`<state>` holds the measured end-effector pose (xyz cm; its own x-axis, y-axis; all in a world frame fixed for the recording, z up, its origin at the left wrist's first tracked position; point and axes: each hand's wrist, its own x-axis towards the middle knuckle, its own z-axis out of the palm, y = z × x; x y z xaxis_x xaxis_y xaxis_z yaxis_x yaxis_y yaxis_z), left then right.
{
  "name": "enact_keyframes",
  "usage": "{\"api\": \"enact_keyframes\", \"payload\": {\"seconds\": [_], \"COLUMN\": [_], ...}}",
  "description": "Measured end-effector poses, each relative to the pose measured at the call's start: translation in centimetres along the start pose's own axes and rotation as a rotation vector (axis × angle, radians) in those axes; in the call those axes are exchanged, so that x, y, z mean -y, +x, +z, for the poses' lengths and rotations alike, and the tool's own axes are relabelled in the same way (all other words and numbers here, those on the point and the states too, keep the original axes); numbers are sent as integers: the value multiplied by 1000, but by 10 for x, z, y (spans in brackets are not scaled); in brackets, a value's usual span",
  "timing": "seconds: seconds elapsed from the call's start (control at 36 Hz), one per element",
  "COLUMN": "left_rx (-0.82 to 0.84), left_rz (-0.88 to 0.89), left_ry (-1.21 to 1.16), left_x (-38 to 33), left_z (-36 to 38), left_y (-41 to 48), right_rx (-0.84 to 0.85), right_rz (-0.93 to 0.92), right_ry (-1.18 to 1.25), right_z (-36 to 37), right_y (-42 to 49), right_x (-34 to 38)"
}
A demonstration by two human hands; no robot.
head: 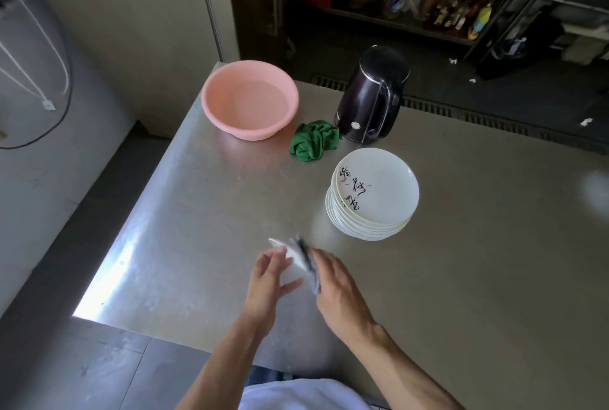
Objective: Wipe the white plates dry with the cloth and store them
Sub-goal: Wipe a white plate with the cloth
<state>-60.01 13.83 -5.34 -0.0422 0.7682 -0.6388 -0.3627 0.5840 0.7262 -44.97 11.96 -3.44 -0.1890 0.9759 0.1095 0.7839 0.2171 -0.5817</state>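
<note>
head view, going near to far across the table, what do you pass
held plate with the grey cloth against it → stack of white plates → green cloth → pink basin. The kettle is about level with the basin, so it is left out.

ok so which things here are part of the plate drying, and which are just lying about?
In the job:
plate, held tilted by the left hand
cloth, held against it by the right hand
stack of white plates on the table

Lying about:
basin, pink
rag, green, bunched
kettle, black
</note>
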Motion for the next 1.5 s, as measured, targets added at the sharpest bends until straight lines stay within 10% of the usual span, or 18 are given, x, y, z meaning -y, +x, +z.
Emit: {"api": "enact_keyframes", "payload": {"seconds": [0.31,0.47,0.67,0.78,1.0,1.25,1.5], "left_rx": [-90,-112,-197,-354,-225,-347,-505], "left_rz": [-32,36,71,136,129,134,174], "left_ry": [199,190,98,62,169,26,-25], "left_x": [17,13,6,1,7,-16,-31], "left_z": [-26,-16,-20,-33,-17,-38,-63], "left_y": [-6,-10,-4,1,-16,5,0], "right_rx": [-248,165,501,505,403,446,305], "right_rz": [692,337,-15,-176,165,-180,541], "right_ry": [400,-59,166,38,-148,-73,404], "right_z": [-4,24,40,26,42,25,29], "right_y": [7,11,5,-10,28,5,33], "right_x": [-16,-12,11,-5,-4,-10,5]}}
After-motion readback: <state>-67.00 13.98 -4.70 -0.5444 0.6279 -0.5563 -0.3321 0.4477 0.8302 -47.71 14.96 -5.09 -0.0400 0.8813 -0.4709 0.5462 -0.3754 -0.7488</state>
